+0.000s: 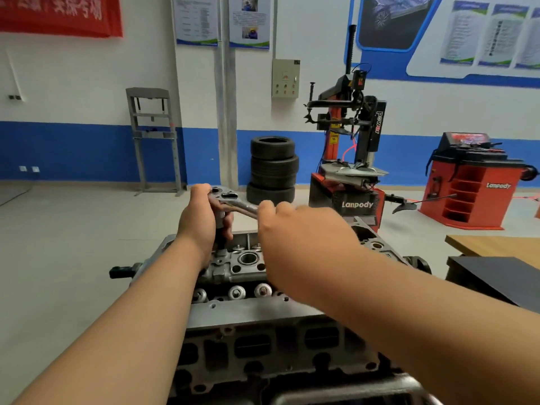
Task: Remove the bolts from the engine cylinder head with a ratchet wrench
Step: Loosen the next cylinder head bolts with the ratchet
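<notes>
We had the wrench in both hands above the far left part of the cylinder head, which stood in front of us on the workshop floor. Our left hand was curled round the wrench's head and the black extension under it, thumb side towards us. The extension stood nearly upright with its socket down on the casting. The bolt beneath it was hidden, so we could not tell how far out it was. Our right hand was wrapped round the handle, which ran to the right, the fingers closed over it. Nearer to us, a row of valve springs showed. Behind stood stacked tyres, a tyre changer and a red balancer.
</notes>
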